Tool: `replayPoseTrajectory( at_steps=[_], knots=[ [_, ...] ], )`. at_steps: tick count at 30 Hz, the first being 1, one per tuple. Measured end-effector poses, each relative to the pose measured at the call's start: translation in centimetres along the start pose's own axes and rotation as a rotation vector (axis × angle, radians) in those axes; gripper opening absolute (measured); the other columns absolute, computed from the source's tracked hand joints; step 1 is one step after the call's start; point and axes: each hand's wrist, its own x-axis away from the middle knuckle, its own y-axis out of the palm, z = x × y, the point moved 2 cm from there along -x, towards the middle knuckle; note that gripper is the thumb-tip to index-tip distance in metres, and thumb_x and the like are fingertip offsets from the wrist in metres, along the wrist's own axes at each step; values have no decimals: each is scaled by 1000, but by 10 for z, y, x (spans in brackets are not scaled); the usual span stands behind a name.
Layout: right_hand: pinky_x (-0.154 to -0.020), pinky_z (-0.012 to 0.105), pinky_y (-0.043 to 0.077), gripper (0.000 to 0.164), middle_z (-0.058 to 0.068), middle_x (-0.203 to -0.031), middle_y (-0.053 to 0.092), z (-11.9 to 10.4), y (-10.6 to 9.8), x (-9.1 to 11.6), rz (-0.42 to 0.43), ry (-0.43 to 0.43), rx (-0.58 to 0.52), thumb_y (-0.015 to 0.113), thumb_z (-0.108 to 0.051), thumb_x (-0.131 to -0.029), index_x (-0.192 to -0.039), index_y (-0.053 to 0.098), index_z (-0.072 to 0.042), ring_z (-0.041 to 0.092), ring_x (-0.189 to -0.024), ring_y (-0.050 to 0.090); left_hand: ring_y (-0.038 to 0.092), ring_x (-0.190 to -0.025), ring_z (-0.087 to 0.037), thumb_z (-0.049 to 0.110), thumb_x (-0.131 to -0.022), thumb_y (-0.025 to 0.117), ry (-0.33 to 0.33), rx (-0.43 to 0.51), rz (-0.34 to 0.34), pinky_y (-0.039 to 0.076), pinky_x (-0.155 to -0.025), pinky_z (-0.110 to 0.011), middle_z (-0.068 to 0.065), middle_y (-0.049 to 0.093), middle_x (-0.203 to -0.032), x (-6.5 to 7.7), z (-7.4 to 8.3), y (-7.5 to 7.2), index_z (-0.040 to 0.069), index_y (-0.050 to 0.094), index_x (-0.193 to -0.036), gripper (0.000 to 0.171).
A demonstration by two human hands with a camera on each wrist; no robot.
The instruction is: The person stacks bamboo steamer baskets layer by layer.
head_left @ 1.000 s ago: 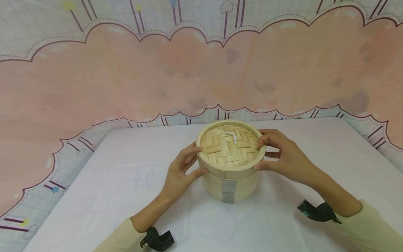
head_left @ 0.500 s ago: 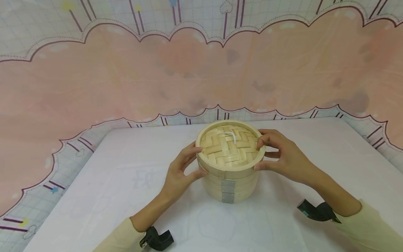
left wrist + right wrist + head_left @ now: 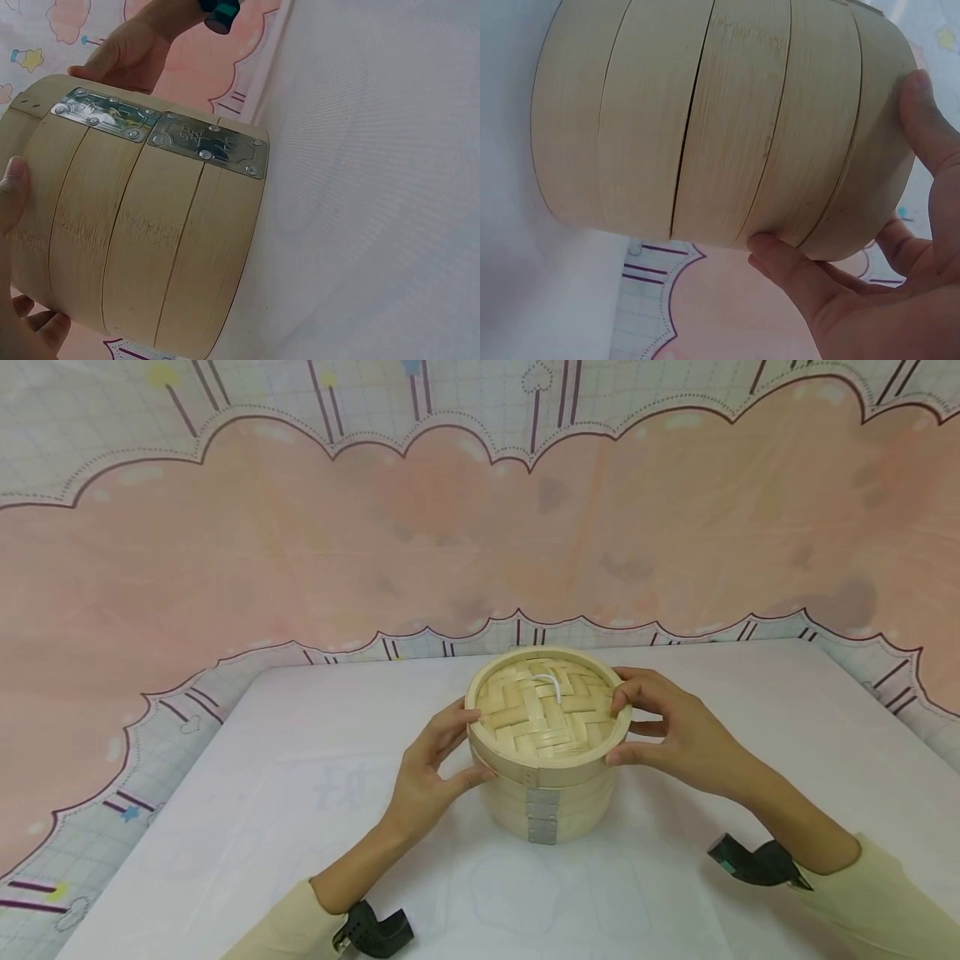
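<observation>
A round bamboo steamer (image 3: 502, 806) stands upright on the white table, with its woven lid (image 3: 517, 727) on top. A white cord loop (image 3: 557, 685) arcs over the lid. My left hand (image 3: 427, 760) holds the steamer's left side near the top, thumb at the front and fingers round the far side. On the right, my right hand (image 3: 678, 735) grips the lid's rim, index finger over the edge and thumb against the front. In the left wrist view, riveted metal plates (image 3: 210, 142) join the stacked bands. The right wrist view shows fingers (image 3: 791, 270) against the steamer's side.
White cloth or sheet covers the table (image 3: 315, 877), whose back edge lies just behind the steamer. A pink and white patterned curtain (image 3: 337, 543) hangs behind and around the sides. Black wrist cameras (image 3: 375, 931) sit on both forearms, close above the table.
Hands and steamer stay almost still; the lid and steamer shift very slightly left. Both hands keep their hold.
</observation>
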Motion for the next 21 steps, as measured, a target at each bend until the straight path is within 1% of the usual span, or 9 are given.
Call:
replayPoseTrajectory(
  at_steps=[6, 13, 17, 21],
  knots=[
    [-89, 38, 54, 46, 8, -146, 38, 2, -2, 0, -14, -8, -15, 84, -18, -73, -104, 50, -12, 35, -124, 48, 38, -134, -26, -1, -74, 78, -2, 6, 3, 37, -108, -38, -9, 41, -145, 1, -1, 0, 1, 50, -131, 63],
    [-90, 37, 53, 44, 10, -148, 36, 3, -5, 0, -42, -9, -18, 82, -18, -75, -104, 50, -11, 37, -126, 45, 38, -134, -27, -1, -74, 78, -4, -12, 6, 38, -108, -37, -12, 42, -144, 1, -2, 0, 2, 49, -132, 65],
    [-90, 37, 53, 42, 10, -149, 35, 4, -6, -2, -63, -11, -16, 81, -19, -77, -104, 50, -12, 37, -128, 43, 38, -134, -25, 0, -74, 78, -14, -20, 5, 37, -108, -36, -11, 42, -145, 0, -2, 0, 3, 49, -133, 66],
    [-90, 41, 53, 41, 10, -149, 35, 5, -8, -3, -82, -25, 6, 80, -19, -78, -104, 50, -12, 37, -128, 43, 40, -133, -24, 0, -75, 78, -24, -28, 7, 37, -108, -35, -11, 42, -145, 0, -2, 0, 4, 47, -133, 66]
  ],
)
